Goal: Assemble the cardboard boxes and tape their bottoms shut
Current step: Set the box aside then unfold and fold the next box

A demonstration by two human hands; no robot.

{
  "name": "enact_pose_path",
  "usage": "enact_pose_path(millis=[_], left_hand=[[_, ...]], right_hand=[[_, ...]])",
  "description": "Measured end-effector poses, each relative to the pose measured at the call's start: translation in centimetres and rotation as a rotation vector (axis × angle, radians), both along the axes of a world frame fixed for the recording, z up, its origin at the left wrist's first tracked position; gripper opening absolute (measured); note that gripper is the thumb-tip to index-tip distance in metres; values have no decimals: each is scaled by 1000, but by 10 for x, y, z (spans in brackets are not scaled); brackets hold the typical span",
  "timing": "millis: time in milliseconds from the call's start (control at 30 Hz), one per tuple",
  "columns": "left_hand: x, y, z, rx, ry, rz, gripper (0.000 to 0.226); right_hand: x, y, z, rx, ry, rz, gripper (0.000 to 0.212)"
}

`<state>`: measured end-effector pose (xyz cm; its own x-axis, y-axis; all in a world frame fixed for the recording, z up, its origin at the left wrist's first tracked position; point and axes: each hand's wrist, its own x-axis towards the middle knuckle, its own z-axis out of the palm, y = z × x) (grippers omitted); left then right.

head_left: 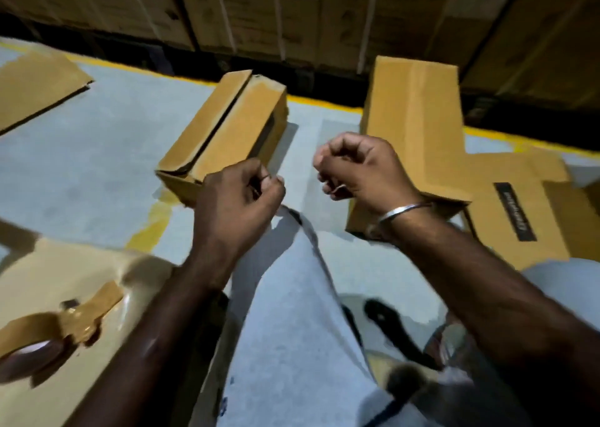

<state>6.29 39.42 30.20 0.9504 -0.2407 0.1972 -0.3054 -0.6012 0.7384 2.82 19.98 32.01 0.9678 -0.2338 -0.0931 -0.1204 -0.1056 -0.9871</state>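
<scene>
Your left hand [238, 196] and right hand [357, 167] hang side by side in the air, both curled into loose fists, knuckles up. Something thin seems to run between the fingertips of each, perhaps a strip of clear tape, but the blur is too heavy to tell whether you pinch anything. A metal bangle [401, 210] circles your right wrist.

Take the small assembled box [227, 128] just beyond your left fist as your landmark. It lies on the grey floor [81, 154] with its two flaps meeting along a dark seam that shows no tape. Right of it, behind your right hand, a taller box [418, 128] lies with its flaps splayed out; one flap carries a black label [515, 211] with white lettering too smeared to read. Left of the landmark and further back, a flat cardboard sheet [35, 85] lies on the floor. Nearer you than the landmark, at lower left, another flattened box [65, 264] lies with a roll of brown tape [39, 339] on it, a loose tail of tape curling off the roll. Beyond the landmark, a yellow floor line [324, 102] runs in front of a wall of stacked cartons [292, 14]; their printing is too blurred to make out. Your light trousers [292, 329] fill the space below your hands.
</scene>
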Motion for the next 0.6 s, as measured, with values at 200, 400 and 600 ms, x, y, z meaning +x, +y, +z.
enact_pose_path(millis=[200, 400, 600], left_hand=[[35, -143, -31, -14, 114, -236, 28], [79, -234, -123, 511, 351, -252, 61], [90, -270, -185, 283, 681, -39, 63]], right_hand=[[-22, -183, -68, -352, 372, -73, 11], [-10, -285, -114, -613, 759, -200, 65], [3, -315, -152, -451, 893, -119, 80]])
